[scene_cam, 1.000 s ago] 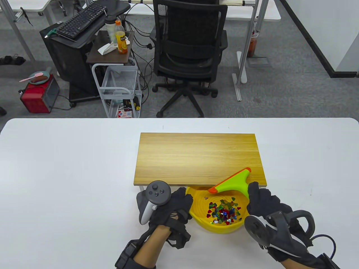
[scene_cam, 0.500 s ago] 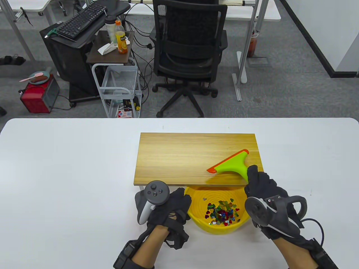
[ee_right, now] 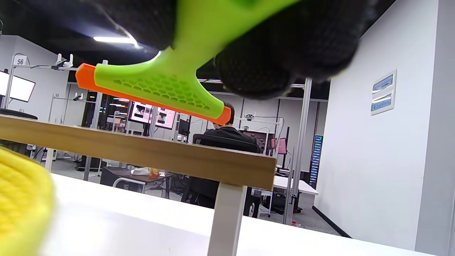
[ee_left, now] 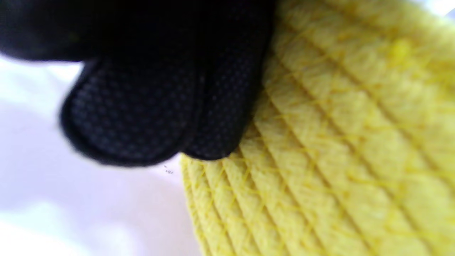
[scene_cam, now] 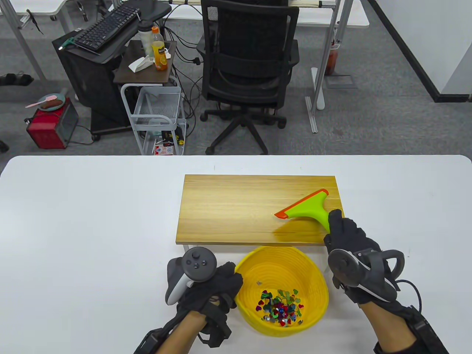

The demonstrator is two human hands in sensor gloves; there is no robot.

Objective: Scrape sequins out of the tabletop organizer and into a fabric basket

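White tabletop (scene_cam: 92, 221) fills the table view, with an office chair (scene_cam: 247, 66) on grey carpet beyond. On it stands the wooden organizer (scene_cam: 239, 206); at its 6 o'clock sits the yellow basket (scene_cam: 317, 291) with the sequins (scene_cam: 280, 306) heaped inside. At the basket's 9 o'clock the left hand (scene_cam: 210, 291) grips the rim. At its 1 o'clock the right hand (scene_cam: 350, 243) holds a green scraper (scene_cam: 308, 210) by the handle, its orange blade over the organizer's right part.

Left wrist view: dark fingers (ee_left: 142, 106) press against the basket's woven wall (ee_left: 337, 142), table below.

Right wrist view: fingers (ee_right: 270, 60) wrap the scraper's handle (ee_right: 170, 78); the blade hangs just above the organizer's top (ee_right: 142, 149), and the basket's rim (ee_right: 21, 192) shows at 8 o'clock.
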